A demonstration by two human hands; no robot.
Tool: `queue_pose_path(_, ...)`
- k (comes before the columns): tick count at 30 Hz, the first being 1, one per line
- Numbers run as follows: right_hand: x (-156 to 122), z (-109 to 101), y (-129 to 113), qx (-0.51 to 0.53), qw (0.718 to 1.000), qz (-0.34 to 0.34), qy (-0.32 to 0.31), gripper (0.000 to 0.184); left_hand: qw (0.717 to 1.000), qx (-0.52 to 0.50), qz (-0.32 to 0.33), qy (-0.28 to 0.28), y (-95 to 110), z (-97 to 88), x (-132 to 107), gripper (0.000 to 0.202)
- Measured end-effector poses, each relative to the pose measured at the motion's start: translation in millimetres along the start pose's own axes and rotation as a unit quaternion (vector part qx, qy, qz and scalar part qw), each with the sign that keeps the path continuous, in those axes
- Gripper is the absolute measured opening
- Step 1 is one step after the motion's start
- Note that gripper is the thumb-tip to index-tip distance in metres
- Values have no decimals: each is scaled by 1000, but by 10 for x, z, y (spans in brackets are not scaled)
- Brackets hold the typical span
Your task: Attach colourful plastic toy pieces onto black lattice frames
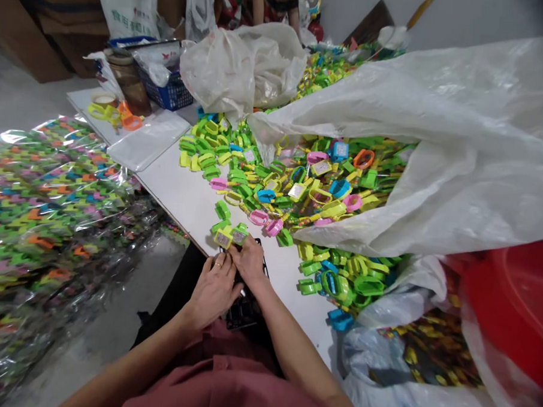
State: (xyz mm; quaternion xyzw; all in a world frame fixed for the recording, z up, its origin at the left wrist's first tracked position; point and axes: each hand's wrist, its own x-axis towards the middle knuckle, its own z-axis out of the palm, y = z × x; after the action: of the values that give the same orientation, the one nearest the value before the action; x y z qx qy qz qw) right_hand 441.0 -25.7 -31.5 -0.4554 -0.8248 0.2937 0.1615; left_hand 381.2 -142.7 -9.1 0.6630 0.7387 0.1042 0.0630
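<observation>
My left hand (212,287) and my right hand (250,261) meet at the near edge of the white table (182,190), fingers curled over a black tray (244,307) that lies under them. A ring shows on my left hand. My fingertips touch two small yellow-green toy watch pieces (231,235) at the tray's far end. What the fingers pinch is partly hidden. A big heap of green, yellow, pink and blue toy watch pieces (294,180) spreads across the table just beyond my hands.
A large white plastic sack (436,144) covers the heap's right side. A red tub (514,298) stands at right. Clear bags of packed coloured toys (51,194) lie on the floor at left. A blue basket (168,91), a brown jar (130,80) and tape rolls (109,106) sit at the far end.
</observation>
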Motion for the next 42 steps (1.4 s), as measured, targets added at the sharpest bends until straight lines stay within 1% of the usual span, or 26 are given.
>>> queue_pose_path(3,-64,-30,9,7,1000,-14,2,17,999,-38,-13,2,-59,-48,-12,41)
queue_pose_path(5,-92,-94,26,17,999,-28,-12,18,998,-56,-10,3,-100,-71,-33,39)
queue_pose_path(10,-32,-315,53,53,990,-73,-105,24,998,-58,-3,-2,-140,-82,-70,41)
queue_pose_path(12,-13,-341,50,52,985,-96,-131,21,998,-54,-4,-9,-131,-74,-72,40)
queue_pose_path(13,-12,-329,43,40,985,-103,-133,19,999,-52,-4,-9,-126,-68,-70,40)
queue_pose_path(16,-9,-223,-17,-29,987,-112,-108,17,999,-38,-10,6,-132,-52,-47,40)
queue_pose_path(18,29,-153,-83,-65,988,-101,-92,16,999,-23,-14,22,-161,-50,-15,42)
queue_pose_path(20,100,-144,-141,-73,990,-79,-86,16,999,-14,-12,37,-201,-53,26,43)
queue_pose_path(21,140,-171,-158,-67,991,-72,-91,14,999,-11,-11,42,-221,-53,45,42)
queue_pose_path(23,221,-287,-157,-48,990,-83,-100,12,998,0,-16,54,-251,-42,72,40)
queue_pose_path(25,311,-452,-121,-56,990,-101,-81,18,997,13,-26,67,-263,-9,81,39)
queue_pose_path(28,489,-662,-88,-136,987,-80,-25,24,996,23,-30,77,-254,43,68,39)
queue_pose_path(30,600,-720,-117,-177,981,-76,-23,23,996,25,-23,80,-236,26,38,38)
queue_pose_path(32,650,-727,-165,-187,977,-99,-38,21,994,22,6,103,-215,-80,0,35)
queue_pose_path(33,645,-727,-181,-186,975,-112,-48,19,991,19,26,127,-208,-172,-8,33)
queue_pose_path(35,586,-749,-176,-177,972,-129,-83,16,981,8,49,186,-220,-415,34,31)
queue_pose_path(36,544,-776,-154,-165,971,-135,-104,15,977,0,47,209,-248,-550,97,31)
queue_pose_path(37,501,-812,-125,-148,971,-144,-122,15,975,-11,32,220,-294,-678,190,31)
queue_pose_path(38,464,-854,-92,-128,971,-153,-132,16,977,-24,14,211,-354,-787,308,35)
queue_pose_path(39,437,-897,-64,-112,972,-158,-130,19,982,-46,10,182,-426,-869,438,40)
queue_pose_path(40,422,-935,-44,-103,975,-156,-121,22,986,-73,26,144,-500,-920,568,44)
queue_pose_path(42,428,-988,-43,-120,980,-125,-101,27,987,-130,66,66,-630,-934,777,47)
